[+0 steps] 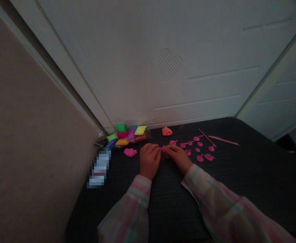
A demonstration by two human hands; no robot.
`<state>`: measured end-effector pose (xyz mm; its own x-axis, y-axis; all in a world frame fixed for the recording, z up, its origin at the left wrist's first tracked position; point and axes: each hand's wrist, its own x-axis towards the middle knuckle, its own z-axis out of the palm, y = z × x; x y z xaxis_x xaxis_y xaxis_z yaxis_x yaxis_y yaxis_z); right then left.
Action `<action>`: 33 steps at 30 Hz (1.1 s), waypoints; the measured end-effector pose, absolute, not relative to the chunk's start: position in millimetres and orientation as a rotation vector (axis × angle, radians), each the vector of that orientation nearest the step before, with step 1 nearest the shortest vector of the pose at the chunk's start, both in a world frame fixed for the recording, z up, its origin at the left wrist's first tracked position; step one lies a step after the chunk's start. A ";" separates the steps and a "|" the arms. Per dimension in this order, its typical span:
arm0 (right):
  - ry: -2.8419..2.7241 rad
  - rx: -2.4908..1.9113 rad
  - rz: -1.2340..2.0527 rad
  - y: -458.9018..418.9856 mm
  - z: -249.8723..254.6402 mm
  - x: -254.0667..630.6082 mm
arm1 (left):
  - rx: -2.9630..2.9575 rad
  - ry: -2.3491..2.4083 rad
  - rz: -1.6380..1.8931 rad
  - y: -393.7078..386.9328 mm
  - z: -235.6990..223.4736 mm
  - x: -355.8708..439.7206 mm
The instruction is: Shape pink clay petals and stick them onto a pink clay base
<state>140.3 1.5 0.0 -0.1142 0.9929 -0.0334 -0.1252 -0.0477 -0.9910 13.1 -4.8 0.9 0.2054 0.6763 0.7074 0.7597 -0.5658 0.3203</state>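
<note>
My left hand (pixel 150 159) and my right hand (pixel 178 157) meet over a dark tabletop (pixel 239 175), fingers curled and pinching a small pink clay piece (pixel 163 149) between them. A pink clay lump (pixel 130 152) lies just left of my left hand. Several small pink clay shapes (pixel 199 148) are spread out to the right of my right hand. An orange-pink clay lump (pixel 167 131) sits farther back near the wall.
A clear bag of coloured clay packets (pixel 126 136) lies at the back left. Two thin pink sticks (pixel 223 140) rest at the back right. A blurred packet (pixel 99 168) sits at the left edge. A white panelled wall (pixel 168 64) stands behind; a beige panel (pixel 23 135) bounds the left.
</note>
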 end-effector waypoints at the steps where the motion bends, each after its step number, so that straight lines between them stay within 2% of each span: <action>1: -1.177 -1.080 1.379 1.7 -0.5 140.4 | -2.363 -1.415 -1.303 -4.8 1.0 13.3; 11: -1.186 -1.077 1.389 1.5 -0.4 140.2 | -2.399 -1.405 -1.279 -5.1 1.5 13.3; 24: -1.014 -1.010 1.457 7.7 -11.8 140.0 | -2.468 -1.565 -1.448 -2.8 -1.2 18.3; 33: -1.149 -1.040 1.361 5.5 -8.8 140.8 | -2.448 -1.509 -1.417 -2.0 -3.8 17.9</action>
